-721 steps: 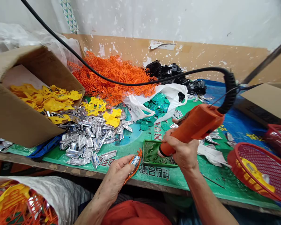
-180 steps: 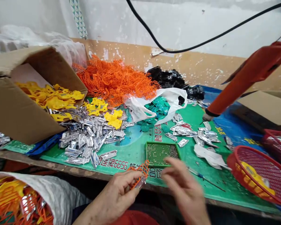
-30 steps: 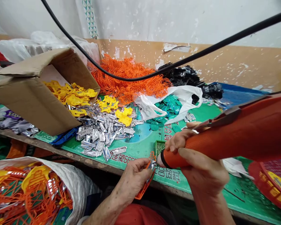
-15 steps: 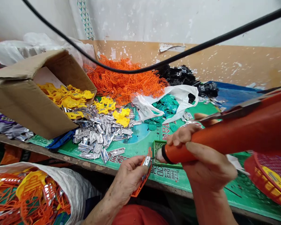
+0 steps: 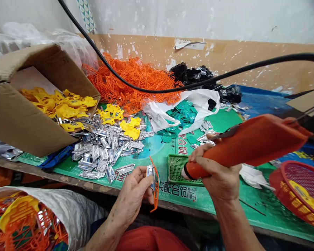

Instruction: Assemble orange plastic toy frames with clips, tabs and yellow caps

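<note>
My left hand (image 5: 136,190) is closed, pinching an orange plastic frame (image 5: 156,188) with a shiny silver piece (image 5: 150,173) against it. They are held upright near the table's front edge. My right hand (image 5: 217,174) wraps round an orange electric screwdriver (image 5: 235,143), whose body slants up to the right. Its pale nose points down into a small green perforated tray (image 5: 172,177); whether the bit touches anything inside is hidden.
Silver pieces (image 5: 102,150) lie heaped left of centre, beside a cardboard box (image 5: 23,122) of yellow parts. Behind are orange frames (image 5: 136,80) and a white bag (image 5: 158,116) with green parts. A red basket (image 5: 282,184) stands right, a full sack (image 5: 78,212) lower left. A black cable (image 5: 146,91) crosses above.
The screwdriver's nose has come away from the piece in my left hand and swung down over the green tray. My left hand has moved slightly left and turned its piece more upright.
</note>
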`<state>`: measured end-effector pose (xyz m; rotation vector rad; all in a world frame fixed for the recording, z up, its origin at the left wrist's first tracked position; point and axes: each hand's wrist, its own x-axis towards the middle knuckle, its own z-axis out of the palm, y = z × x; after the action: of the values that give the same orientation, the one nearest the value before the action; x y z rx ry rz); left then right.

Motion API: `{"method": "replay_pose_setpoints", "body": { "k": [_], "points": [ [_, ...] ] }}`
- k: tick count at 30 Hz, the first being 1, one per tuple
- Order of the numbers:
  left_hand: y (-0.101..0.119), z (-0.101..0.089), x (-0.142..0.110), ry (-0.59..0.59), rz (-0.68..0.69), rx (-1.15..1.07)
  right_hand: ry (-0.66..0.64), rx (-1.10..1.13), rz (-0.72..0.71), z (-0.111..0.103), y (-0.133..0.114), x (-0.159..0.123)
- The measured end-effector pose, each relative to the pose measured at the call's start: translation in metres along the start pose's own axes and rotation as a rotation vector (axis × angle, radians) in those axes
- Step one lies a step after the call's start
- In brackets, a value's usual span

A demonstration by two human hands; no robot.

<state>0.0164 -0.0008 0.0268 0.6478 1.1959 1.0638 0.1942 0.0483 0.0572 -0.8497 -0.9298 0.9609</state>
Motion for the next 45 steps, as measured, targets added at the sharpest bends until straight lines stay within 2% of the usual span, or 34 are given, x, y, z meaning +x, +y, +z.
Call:
{"method": "replay_pose_setpoints", "body": {
  "k": [5, 21, 29, 38, 45],
  "points": [
    [-0.002, 0.0, 0.002, 0.017, -0.018, 0.003, 0.01, -0.024, 0.014, -0.001, 0.001, 0.0],
    [-0.004, -0.004, 0.005, -0.05, -0.031, 0.121, 0.07, -0.015, 0.058, 0.001, 0.001, 0.0],
    [-0.003, -0.009, 0.011, -0.013, 0.017, 0.338, -0.002, -0.054, 0.04, -0.003, 0.006, -0.001],
    [0.006, -0.004, 0.016, -0.042, 0.026, 0.388, 0.002, -0.034, 0.027, 0.001, 0.0, 0.0],
    [0.004, -0.008, 0.023, -0.171, 0.094, 0.413, 0.029, 0.036, 0.017, 0.006, -0.021, 0.005]
  ]
}}
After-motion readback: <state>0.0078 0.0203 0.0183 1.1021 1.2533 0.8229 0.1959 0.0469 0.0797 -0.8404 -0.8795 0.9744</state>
